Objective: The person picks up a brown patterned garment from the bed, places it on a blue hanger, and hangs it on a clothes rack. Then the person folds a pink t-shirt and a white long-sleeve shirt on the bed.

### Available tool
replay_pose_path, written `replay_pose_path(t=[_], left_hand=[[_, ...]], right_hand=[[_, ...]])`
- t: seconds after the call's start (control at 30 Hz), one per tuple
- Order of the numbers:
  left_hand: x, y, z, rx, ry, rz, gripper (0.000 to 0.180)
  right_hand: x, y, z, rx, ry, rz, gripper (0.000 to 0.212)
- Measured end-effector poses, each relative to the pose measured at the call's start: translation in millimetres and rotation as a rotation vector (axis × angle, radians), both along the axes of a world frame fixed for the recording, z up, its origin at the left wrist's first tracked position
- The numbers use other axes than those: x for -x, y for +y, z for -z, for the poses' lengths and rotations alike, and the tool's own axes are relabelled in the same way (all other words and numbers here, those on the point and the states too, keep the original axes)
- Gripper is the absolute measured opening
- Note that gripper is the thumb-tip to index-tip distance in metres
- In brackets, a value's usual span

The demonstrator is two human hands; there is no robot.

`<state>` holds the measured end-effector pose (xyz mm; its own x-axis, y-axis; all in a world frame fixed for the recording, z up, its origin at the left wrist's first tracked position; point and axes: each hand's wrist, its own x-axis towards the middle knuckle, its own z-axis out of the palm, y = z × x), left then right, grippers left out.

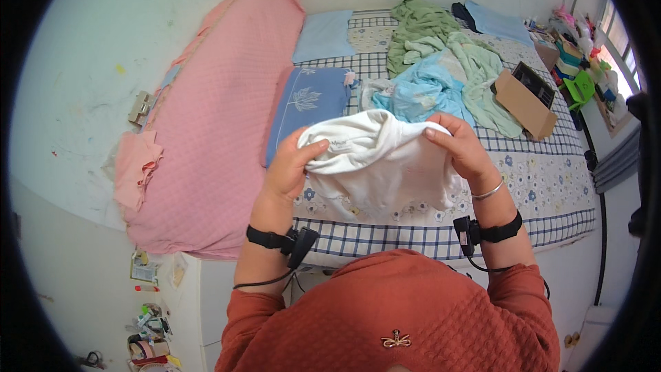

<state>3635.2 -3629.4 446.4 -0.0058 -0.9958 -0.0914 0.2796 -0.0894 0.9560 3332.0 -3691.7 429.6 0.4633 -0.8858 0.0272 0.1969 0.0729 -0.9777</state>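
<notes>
A white knit garment hangs in the air between my two hands, over the near part of the bed. Its opening faces up toward me and the rolled edge is partly folded over. My left hand grips the left side of that edge, thumb on the inside beside a printed mark. With thumb on top, my right hand pinches the right side of the edge. The lower part of the cloth droops loosely. The fingers behind the fabric are partly hidden.
Beyond the garment lie a blue folded pillow, a light blue crumpled cloth and a green blanket. An open cardboard box sits right on the patterned bedsheet. A pink quilted cover fills the left side.
</notes>
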Motion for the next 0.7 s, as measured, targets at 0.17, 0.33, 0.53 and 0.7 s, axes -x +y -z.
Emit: replay_pose_path(t=[0.17, 0.33, 0.53, 0.7], left_hand=[[-22, -11, -12, 0.252, 0.079, 0.143, 0.072], [-12, -15, 80, 0.261, -0.632, 0.292, 0.070], [-26, -3, 149, 0.015, -0.337, 0.045, 0.022], [12, -7, 162, 0.062, -0.479, 0.266, 0.038]], right_hand=[[-5, 4, -36, 0.107, -0.199, 0.019, 0.013], [-7, 3, -37, 0.121, -0.184, 0.056, 0.014], [17, 7, 2, -0.039, -0.122, 0.189, 0.012], [16, 20, 14, -0.048, -0.047, 0.135, 0.015]])
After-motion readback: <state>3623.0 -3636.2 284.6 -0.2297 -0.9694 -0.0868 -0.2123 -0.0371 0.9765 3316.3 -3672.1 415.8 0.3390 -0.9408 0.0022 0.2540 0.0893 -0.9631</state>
